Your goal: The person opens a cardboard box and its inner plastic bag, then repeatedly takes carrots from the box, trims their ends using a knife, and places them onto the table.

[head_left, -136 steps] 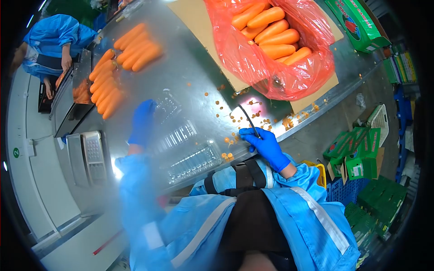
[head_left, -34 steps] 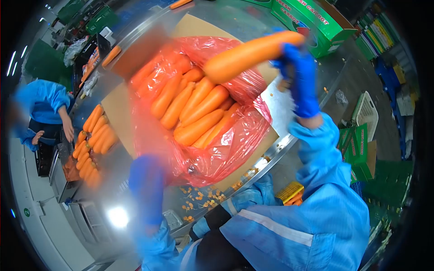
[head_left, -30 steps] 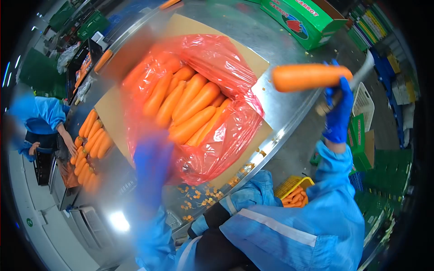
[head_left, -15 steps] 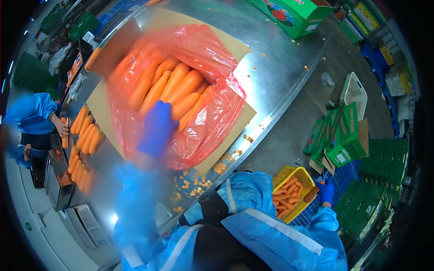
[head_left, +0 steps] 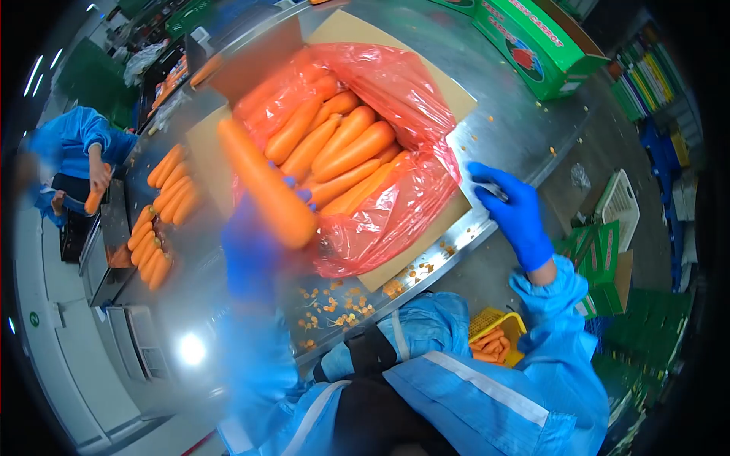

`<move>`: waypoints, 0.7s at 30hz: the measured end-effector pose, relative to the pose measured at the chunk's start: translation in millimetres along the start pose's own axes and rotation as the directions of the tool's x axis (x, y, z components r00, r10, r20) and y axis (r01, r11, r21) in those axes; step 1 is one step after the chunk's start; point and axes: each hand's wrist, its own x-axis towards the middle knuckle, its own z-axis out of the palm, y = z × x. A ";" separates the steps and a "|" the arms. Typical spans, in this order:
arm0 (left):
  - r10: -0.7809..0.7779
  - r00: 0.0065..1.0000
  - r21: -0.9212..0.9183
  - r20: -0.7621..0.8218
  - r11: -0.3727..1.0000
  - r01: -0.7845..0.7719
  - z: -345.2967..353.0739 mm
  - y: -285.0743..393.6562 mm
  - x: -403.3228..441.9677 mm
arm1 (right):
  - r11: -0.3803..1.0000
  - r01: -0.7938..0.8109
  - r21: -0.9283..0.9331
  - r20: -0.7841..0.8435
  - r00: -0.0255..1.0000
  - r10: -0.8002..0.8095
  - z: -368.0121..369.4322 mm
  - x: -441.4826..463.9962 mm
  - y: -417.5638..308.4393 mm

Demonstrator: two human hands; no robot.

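Note:
My left hand (head_left: 252,247), in a blue glove and smeared by motion, grips a large carrot (head_left: 268,186) and holds it over the near left side of an open carton (head_left: 403,262). Red plastic film (head_left: 380,68) lines the carton, and several thick carrots (head_left: 346,144) lie in it side by side. To the right of the carton, above the table edge, my right hand (head_left: 517,216), also gloved in blue, has its fingers closed round a small metal tool (head_left: 496,191). Most of that tool is hidden by the fingers.
Carrots (head_left: 171,186) lie in rows on the metal table (head_left: 525,140), left of the carton. Trimmings (head_left: 342,308) litter its near edge. A yellow crate (head_left: 513,327) of carrots stands below. Green cartons (head_left: 532,45) are at the right. Another person (head_left: 80,156) works at the far left.
My left hand has lifted a carrot from the carton, bringing it left and toward me. My right hand has come up from beside the yellow crate to the table edge. The view has shifted.

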 end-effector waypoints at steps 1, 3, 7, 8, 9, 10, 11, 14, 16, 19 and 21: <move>-0.020 1.000 -0.106 0.018 0.994 0.022 -20.9 0.8 -4.1 | 0.992 0.103 -0.073 0.100 0.990 -0.096 14.8 21.1 -22.3; 0.024 0.997 -0.213 0.072 0.977 -0.008 -48.7 5.4 -21.1 | 0.925 0.373 -0.072 0.214 0.912 -0.351 49.7 67.3 -30.7; 0.117 0.971 -0.127 -0.210 0.981 -0.145 -87.8 7.2 -68.6 | 0.781 0.592 -0.200 0.407 0.775 -0.484 130.0 161.2 -32.0; 0.181 0.937 -0.075 -0.298 0.974 -0.212 -104.2 -0.1 -80.6 | 0.759 0.594 -0.267 0.391 0.786 -0.478 150.6 180.2 -28.3; 0.243 0.892 -0.012 -0.381 0.963 -0.268 -120.5 -7.3 -92.6 | 0.733 0.594 -0.330 0.374 0.796 -0.477 171.4 198.5 -25.4; 0.265 0.882 -0.006 -0.391 0.957 -0.291 -126.2 -9.6 -108.3 | 0.705 0.593 -0.390 0.355 0.803 -0.479 188.2 213.4 -26.5; 0.286 0.870 0.000 -0.402 0.950 -0.313 -131.7 -12.7 -124.4 | 0.853 0.433 -0.292 0.312 0.886 -0.343 201.7 223.4 -30.6; 0.384 0.809 0.136 -0.445 0.922 -0.363 -149.2 -26.5 -168.7 | 1.000 0.015 0.010 0.252 0.968 -0.017 233.3 242.2 -42.1; 0.429 0.769 0.267 -0.473 0.902 -0.339 -150.6 -31.5 -182.8 | 0.988 -0.035 0.153 0.170 0.985 0.009 242.0 245.1 -39.5; 0.432 0.770 0.359 -0.470 0.890 -0.280 -140.6 -26.7 -190.7 | 0.897 -0.215 0.387 0.236 0.963 0.130 246.5 252.6 -29.3; 0.400 0.820 0.290 -0.409 0.909 -0.299 -131.5 -20.3 -179.3 | 0.825 -0.334 0.456 0.300 0.930 0.211 244.9 254.3 -29.3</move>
